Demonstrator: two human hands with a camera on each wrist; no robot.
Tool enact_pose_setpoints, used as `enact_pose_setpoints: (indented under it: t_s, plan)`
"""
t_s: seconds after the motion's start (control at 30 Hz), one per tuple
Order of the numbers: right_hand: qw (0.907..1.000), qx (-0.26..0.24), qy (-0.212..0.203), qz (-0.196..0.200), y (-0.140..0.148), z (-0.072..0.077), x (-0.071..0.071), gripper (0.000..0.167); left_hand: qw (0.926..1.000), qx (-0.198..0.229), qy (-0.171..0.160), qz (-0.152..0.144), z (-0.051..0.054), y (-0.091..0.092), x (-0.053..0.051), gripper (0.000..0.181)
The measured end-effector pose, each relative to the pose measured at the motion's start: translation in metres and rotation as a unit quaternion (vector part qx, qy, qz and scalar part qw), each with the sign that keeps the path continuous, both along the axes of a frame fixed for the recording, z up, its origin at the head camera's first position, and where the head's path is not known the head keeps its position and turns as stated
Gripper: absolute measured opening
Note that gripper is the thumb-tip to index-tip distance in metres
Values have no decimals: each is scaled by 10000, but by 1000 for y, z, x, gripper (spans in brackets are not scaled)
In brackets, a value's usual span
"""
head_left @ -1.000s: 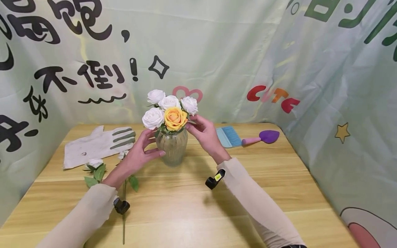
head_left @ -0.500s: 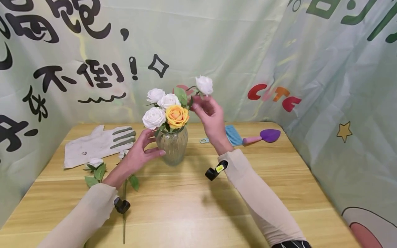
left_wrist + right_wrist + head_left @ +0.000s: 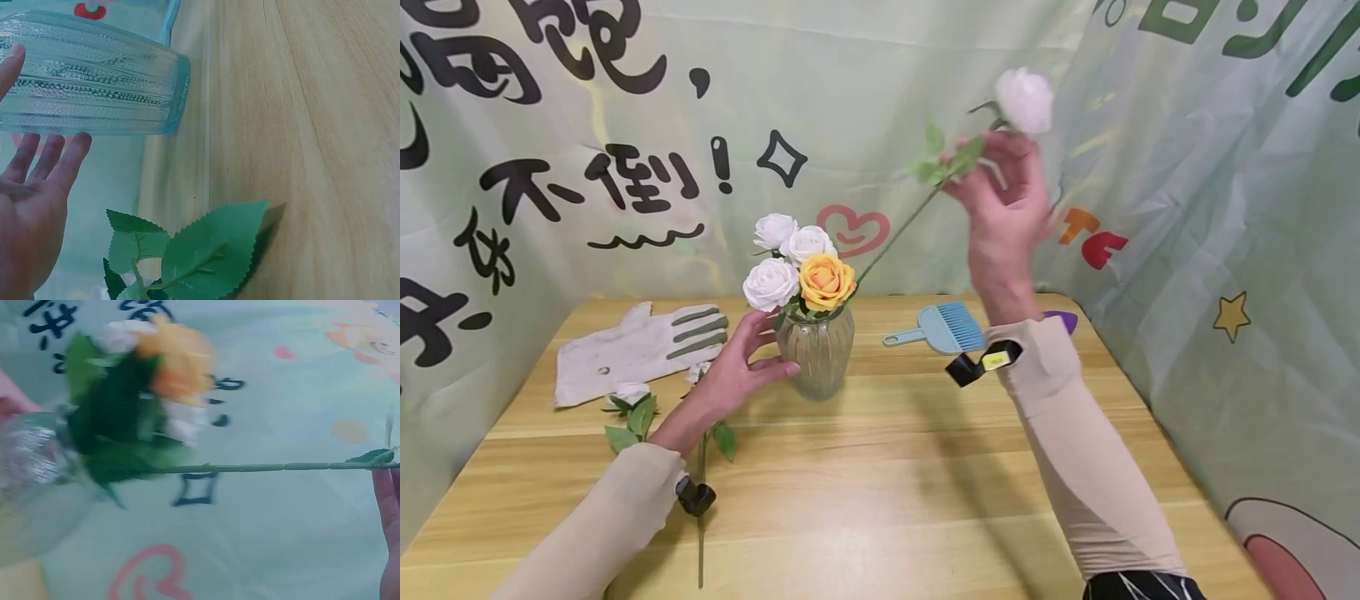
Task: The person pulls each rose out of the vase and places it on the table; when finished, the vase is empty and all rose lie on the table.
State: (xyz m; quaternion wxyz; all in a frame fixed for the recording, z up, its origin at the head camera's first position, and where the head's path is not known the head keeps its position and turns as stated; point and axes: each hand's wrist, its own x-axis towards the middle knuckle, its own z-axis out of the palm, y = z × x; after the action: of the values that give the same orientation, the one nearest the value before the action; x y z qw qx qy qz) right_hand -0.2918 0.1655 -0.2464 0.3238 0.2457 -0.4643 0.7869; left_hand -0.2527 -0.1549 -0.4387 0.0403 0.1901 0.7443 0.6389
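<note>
A ribbed glass vase (image 3: 816,358) stands upright on the table, holding white roses (image 3: 772,285) and a yellow rose (image 3: 827,282). My left hand (image 3: 733,375) holds the vase's left side, thumb toward the front; in the left wrist view its fingers (image 3: 72,156) touch the glass (image 3: 94,81). High to the right, my right hand (image 3: 1007,208) pinches a white rose (image 3: 1024,100) by its stem, just below the bloom. This long stem (image 3: 898,237) slants down, its lower end at the vase's mouth behind the yellow rose. The right wrist view is blurred around the bouquet.
White-and-grey gloves (image 3: 632,350) lie at the back left. Loose white roses (image 3: 631,393) with green leaves (image 3: 640,417) lie under and beside the left forearm. Behind the vase to the right are a blue brush (image 3: 951,327) and a purple trowel (image 3: 1063,320), partly hidden by the right arm.
My right hand has drawn one white rose up and to the right, most of its stem now out of the vase. The left hand has stayed at the vase.
</note>
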Motion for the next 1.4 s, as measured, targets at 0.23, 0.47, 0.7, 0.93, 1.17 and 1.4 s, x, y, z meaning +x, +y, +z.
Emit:
enact_pose_setpoints:
  t_s: [0.23, 0.47, 0.7, 0.93, 1.17, 1.4]
  plan:
    - [9966, -675, 93, -467, 61, 23, 12, 27, 10000, 9, 3, -40, 0, 1, 1, 89]
    - [9888, 369, -50, -1444, 130, 5, 33, 15, 10000, 33, -13, 38, 1, -1, 2, 91]
    - [9745, 1267, -957, -1585, 203, -43, 54, 18, 10000, 62, -36, 41, 1, -1, 2, 92]
    - [9467, 2006, -2259, -1116, 260, -87, 80, 22, 10000, 49, -37, 76, 0, 1, 2, 91]
    - [8653, 3810, -3152, -817, 302, -137, 90, 28, 9999, 110, 10, 82, -1, 3, 2, 89]
    - [7971, 4784, -3577, -879, 323, -186, 95, 32, 9999, 17, -49, 130, 0, 1, 2, 90]
